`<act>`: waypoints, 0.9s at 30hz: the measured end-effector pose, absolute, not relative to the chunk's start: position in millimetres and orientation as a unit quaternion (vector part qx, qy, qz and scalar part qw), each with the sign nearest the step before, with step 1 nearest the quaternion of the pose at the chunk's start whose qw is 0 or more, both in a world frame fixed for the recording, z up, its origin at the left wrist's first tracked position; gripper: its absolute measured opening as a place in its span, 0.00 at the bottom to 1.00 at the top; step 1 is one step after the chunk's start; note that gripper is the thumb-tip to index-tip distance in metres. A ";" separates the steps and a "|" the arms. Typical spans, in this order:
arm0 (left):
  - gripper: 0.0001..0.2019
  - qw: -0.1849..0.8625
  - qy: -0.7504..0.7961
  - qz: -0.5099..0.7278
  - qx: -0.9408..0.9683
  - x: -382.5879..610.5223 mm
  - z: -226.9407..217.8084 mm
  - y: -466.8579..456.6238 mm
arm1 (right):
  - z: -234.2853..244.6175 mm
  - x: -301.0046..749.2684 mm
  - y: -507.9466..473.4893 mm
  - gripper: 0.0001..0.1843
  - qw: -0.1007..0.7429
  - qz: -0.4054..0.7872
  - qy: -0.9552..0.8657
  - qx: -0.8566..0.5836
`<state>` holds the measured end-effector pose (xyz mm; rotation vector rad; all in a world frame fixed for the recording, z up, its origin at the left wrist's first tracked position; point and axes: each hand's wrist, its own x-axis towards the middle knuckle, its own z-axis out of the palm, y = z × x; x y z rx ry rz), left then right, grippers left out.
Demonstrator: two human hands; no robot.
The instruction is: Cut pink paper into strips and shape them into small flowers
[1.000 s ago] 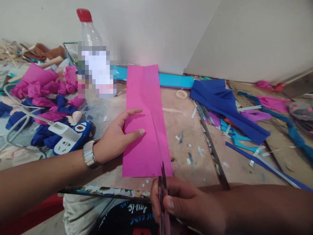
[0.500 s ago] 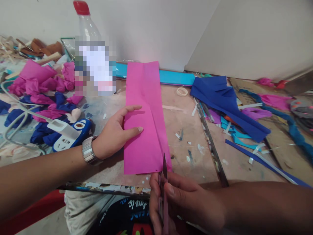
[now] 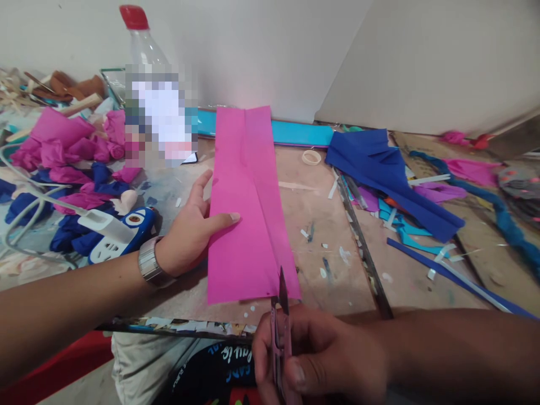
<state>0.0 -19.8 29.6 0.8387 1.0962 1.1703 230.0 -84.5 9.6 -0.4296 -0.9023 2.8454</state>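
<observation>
A long sheet of pink crepe paper (image 3: 240, 236) lies lengthwise in front of me, with a crease running down its right part. My left hand (image 3: 192, 225) grips its left edge, thumb on top. The index finger points away beside the edge, and the other fingers are hidden, seemingly under the sheet. My right hand (image 3: 312, 354) is closed around pink-handled scissors (image 3: 279, 337) at the near edge of the sheet. One pointed blade shows above the paper close to the crease. The other blade is mostly hidden.
Left lie crumpled pink and blue pieces (image 3: 63, 140), a cable, and a blue-white power adapter (image 3: 122, 236). Behind them stands a red-capped bottle (image 3: 135, 19). Blue folded paper (image 3: 392, 180), scraps and a tape ring (image 3: 311, 157) lie right. A dark strip (image 3: 367, 259) crosses the table.
My left index finger has slid off the sheet to its left side. The sheet's near end has spread slightly. My right hand and the scissors have drawn back slightly toward me.
</observation>
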 end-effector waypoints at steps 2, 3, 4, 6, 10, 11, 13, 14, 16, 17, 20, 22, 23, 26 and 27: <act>0.50 0.634 0.467 0.499 0.362 0.5 30.2 -21.1 | 8.0 230.6 -87.1 0.26 0.076 0.943 -0.287 -0.152; 0.48 0.641 0.463 0.494 0.360 0.7 30.7 -21.6 | 6.9 230.7 -88.3 0.26 0.082 0.942 -0.284 -0.157; 0.46 0.648 0.461 0.489 0.357 1.0 31.3 -22.1 | 5.8 230.6 -89.2 0.26 0.089 0.942 -0.283 -0.159; 0.43 0.659 0.458 0.482 0.351 1.6 33.4 -22.6 | 3.7 230.1 -89.8 0.25 0.100 0.940 -0.287 -0.157; 0.43 0.667 0.451 0.481 0.346 2.8 37.7 -21.5 | 2.4 229.1 -86.4 0.25 0.110 0.938 -0.302 -0.132; 0.42 0.669 0.450 0.482 0.343 2.8 38.1 -21.0 | 3.2 229.0 -85.2 0.26 0.110 0.936 -0.307 -0.129; 0.40 0.680 0.442 0.484 0.329 2.6 37.6 -20.3 | 5.8 229.3 -83.0 0.25 0.110 0.933 -0.317 -0.127; 0.38 0.689 0.436 0.483 0.320 2.4 36.9 -20.4 | 7.4 229.5 -82.2 0.24 0.116 0.932 -0.320 -0.125; 0.32 0.712 0.425 0.472 0.299 2.0 34.9 -21.9 | 9.9 229.9 -81.1 0.23 0.123 0.929 -0.326 -0.124; 0.27 0.730 0.416 0.458 0.291 1.8 34.0 -23.3 | 10.7 229.9 -80.7 0.23 0.125 0.928 -0.327 -0.124; 0.17 0.795 0.359 0.394 0.290 2.0 32.7 -29.4 | 11.3 229.4 -79.6 0.23 0.119 0.928 -0.332 -0.120; 0.16 0.822 0.320 0.358 0.307 2.1 32.8 -33.0 | 10.9 228.8 -79.3 0.22 0.119 0.928 -0.334 -0.112; 0.16 0.826 0.311 0.348 0.316 2.0 32.8 -34.2 | 10.5 228.7 -79.4 0.22 0.120 0.928 -0.335 -0.110; 0.15 0.817 0.329 0.344 0.325 0.3 31.7 -34.7 | 9.5 229.2 -81.2 0.24 0.129 0.928 -0.332 -0.114; 0.15 0.809 0.338 0.351 0.328 -0.7 31.0 -34.2 | 9.4 229.8 -81.9 0.26 0.130 0.926 -0.334 -0.120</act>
